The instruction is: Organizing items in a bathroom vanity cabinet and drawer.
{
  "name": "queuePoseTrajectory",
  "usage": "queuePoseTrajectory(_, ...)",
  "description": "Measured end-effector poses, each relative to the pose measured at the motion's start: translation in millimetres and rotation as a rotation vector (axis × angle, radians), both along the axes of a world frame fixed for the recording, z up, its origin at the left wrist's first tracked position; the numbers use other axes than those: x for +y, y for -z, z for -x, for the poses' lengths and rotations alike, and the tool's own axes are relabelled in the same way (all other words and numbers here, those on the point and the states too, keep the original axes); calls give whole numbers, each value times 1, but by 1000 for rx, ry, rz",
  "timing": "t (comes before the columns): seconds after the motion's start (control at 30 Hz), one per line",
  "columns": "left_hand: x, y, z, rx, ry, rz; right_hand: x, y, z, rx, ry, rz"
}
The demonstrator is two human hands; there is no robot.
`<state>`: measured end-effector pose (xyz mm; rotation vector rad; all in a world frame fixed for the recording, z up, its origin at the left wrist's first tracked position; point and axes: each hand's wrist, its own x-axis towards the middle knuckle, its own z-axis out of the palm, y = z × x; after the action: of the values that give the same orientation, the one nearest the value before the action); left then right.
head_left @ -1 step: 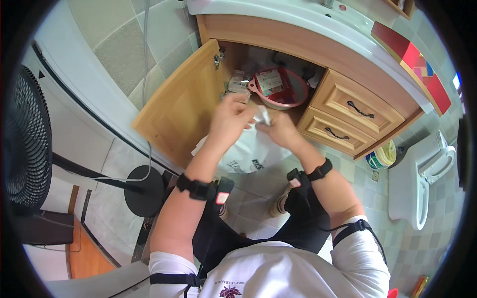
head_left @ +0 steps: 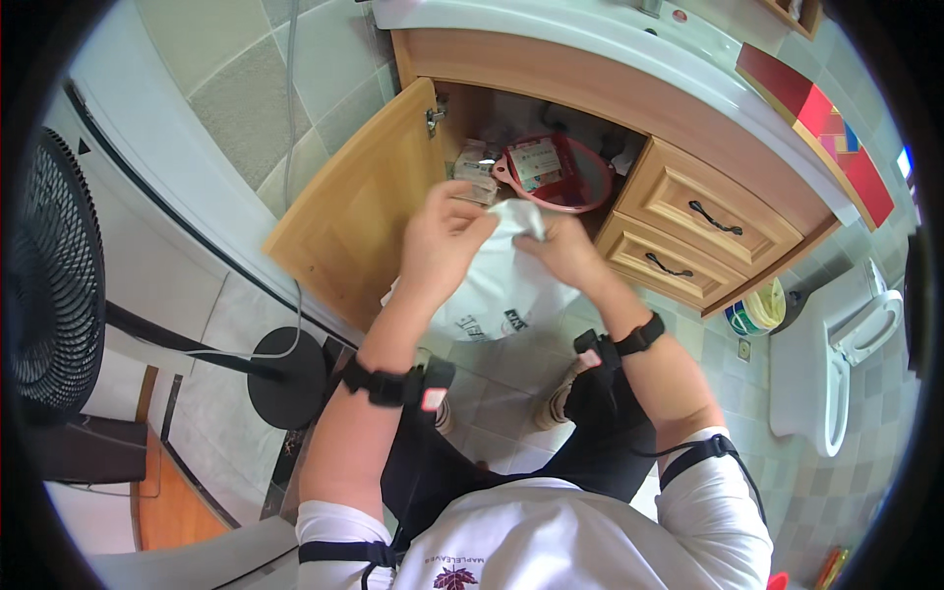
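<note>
A white plastic bag (head_left: 506, 275) with dark print hangs between my hands in front of the open cabinet. My left hand (head_left: 442, 241) has its thumb at the bag's upper left edge, while its other fingers are curved and slightly blurred. At the upper right edge, my right hand (head_left: 570, 254) pinches the plastic between thumb and fingers. What the bag holds, if anything, is hidden. Behind it, in the cabinet, sits a pink basin (head_left: 580, 205) with a red and white packet (head_left: 536, 162) in it. Pale boxes or packs (head_left: 474, 175) lie left of the basin.
The wooden cabinet door (head_left: 359, 206) stands open at the left. Two drawers with black handles (head_left: 715, 218) are on the right, under a white washbasin (head_left: 570, 44). A black fan (head_left: 59, 275) stands far left; a bucket (head_left: 755, 310) and a toilet (head_left: 811, 383) are at right.
The bag's top, a narrow gathered strip between my fingers before, is now spread wider and higher. My left hand has shifted slightly left.
</note>
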<state>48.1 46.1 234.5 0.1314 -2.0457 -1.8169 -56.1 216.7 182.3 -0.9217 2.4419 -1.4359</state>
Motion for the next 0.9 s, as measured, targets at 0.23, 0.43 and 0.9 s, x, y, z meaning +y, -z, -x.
queuePoseTrajectory(0.23,-51,80,-73,117,-419,414,30,-82,-8,-281,-94,293)
queuePoseTrajectory(0.43,-38,75,-18,-130,-233,-344,39,-102,10,-12,14,143)
queuePoseTrajectory(0.9,-41,-14,-7,95,-169,-134,75,-142,13,110,70,149)
